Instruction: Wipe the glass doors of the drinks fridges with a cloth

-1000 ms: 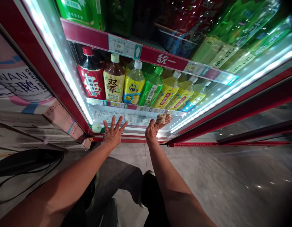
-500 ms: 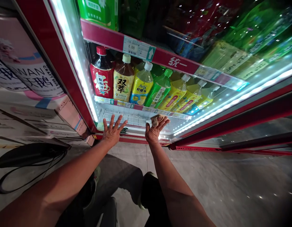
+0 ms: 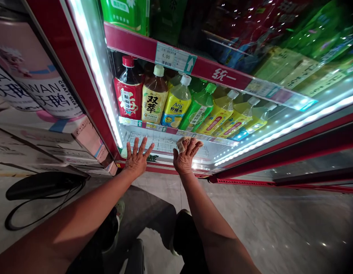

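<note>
With fingers spread, my left hand (image 3: 136, 160) rests at the front edge of the drinks fridge, beside the white wire rack (image 3: 160, 144) at its bottom. My right hand (image 3: 185, 158) has a crumpled beige cloth (image 3: 182, 144) under its fingers, over the right part of that rack. Above both hands runs a shelf of upright drink bottles: a red-labelled one (image 3: 129, 97), a cream-labelled one (image 3: 154, 101), a yellow and blue one (image 3: 176, 104), a green one (image 3: 197, 110) and several yellow ones to the right. Neither hand touches the bottles.
Bright light strips (image 3: 93, 68) line both fridge sides. An upper shelf with a price strip (image 3: 205, 70) juts out above the bottles. Stacked beer cartons (image 3: 87, 140) stand at the left, a black strapped object (image 3: 45, 185) lies below them, and the red door frame (image 3: 250, 179) extends right.
My right hand and the cloth have shifted slightly left along the rack. The left hand stays about where it was. The camera view has turned a little, moving the fridge rightward in the picture.
</note>
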Demonstrator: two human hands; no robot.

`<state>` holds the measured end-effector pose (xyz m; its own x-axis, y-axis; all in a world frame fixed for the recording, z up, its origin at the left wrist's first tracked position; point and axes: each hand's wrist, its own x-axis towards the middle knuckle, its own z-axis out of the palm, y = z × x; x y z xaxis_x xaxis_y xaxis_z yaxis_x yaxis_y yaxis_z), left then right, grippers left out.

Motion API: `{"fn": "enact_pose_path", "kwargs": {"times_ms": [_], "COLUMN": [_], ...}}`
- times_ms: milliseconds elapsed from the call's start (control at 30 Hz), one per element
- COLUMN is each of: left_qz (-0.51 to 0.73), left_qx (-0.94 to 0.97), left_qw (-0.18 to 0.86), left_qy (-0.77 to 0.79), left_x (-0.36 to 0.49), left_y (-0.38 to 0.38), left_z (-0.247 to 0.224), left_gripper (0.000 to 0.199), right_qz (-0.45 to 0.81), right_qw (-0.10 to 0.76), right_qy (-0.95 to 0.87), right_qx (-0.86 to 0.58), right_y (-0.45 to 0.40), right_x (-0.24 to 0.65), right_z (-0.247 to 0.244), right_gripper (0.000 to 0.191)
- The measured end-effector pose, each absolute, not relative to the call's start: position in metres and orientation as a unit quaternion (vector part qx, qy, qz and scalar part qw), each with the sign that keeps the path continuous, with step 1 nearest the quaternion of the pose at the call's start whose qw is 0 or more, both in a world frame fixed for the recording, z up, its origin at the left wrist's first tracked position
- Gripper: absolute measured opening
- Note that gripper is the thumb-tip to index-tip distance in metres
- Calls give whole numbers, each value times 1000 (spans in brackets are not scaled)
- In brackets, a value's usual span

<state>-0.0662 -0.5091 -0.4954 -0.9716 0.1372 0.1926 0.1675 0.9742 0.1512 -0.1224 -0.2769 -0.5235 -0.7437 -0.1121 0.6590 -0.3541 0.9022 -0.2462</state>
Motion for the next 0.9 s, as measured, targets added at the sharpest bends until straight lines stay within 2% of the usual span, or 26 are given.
{"fn": "enact_pose_path", "kwargs": {"times_ms": [167,367,467,600,767,900], "left_qz": [-76,-76,-82,-88,-99,-108], "left_qx": [-78,-55,-46,-50,-34,-21], "left_qw": [74,75,80,84,89,91], "left_qy": [-991,-993,-992,-991,-991,-990], "left_x": [-65,-64,-64,-61,-58,-56], "left_y": [-514,-519,-522,-527,-533,-536], "left_z": [-499,-498,-496,-496,-495,-487], "left_gripper": [89,89,90,95,93,91], "right_qz": [122,131,133,84,55,49], "right_qw": [236,326,300,245,258,269], "right_qy": [-941,-922,-928,-921,-900,-904], "right_qx": [210,162,177,290,346,327], "right_y": [-292,-297,-304,-308,-317,-336], "right_x": [-104,-119,-122,-113,-120,-126], "right_z": [-542,-515,-518,-537,-514,-502], "right_gripper": [51,53,52,53,62,60]}}
